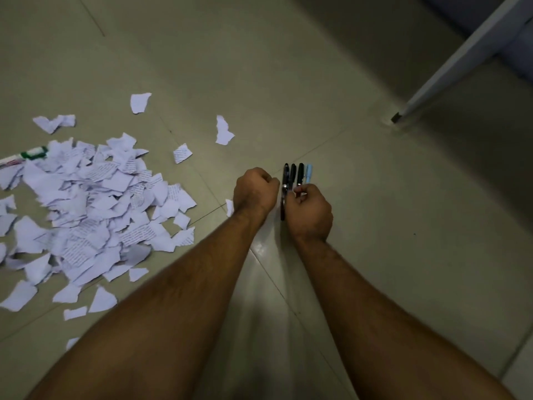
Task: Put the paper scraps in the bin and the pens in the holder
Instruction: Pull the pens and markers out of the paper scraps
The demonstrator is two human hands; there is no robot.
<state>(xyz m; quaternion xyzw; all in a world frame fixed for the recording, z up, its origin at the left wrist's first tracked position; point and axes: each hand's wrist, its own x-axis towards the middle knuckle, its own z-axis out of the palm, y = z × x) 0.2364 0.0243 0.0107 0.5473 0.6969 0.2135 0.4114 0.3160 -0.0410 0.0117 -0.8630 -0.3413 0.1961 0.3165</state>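
Note:
Several pens (293,176), three black and one light blue, lie side by side on the tiled floor, tips pointing away from me. My right hand (310,213) is closed over their near ends. My left hand (253,190) is a fist just left of the pens, touching or almost touching them; I see nothing in it. A big heap of torn white paper scraps (95,209) covers the floor at the left, with a few loose scraps (223,131) nearer the middle. A green-and-white marker (33,153) lies at the heap's far left edge.
A grey furniture leg (450,67) slants down to the floor at the upper right. Neither a bin nor a holder is in view. Bare beige floor tiles (403,226) stretch to the right of the pens.

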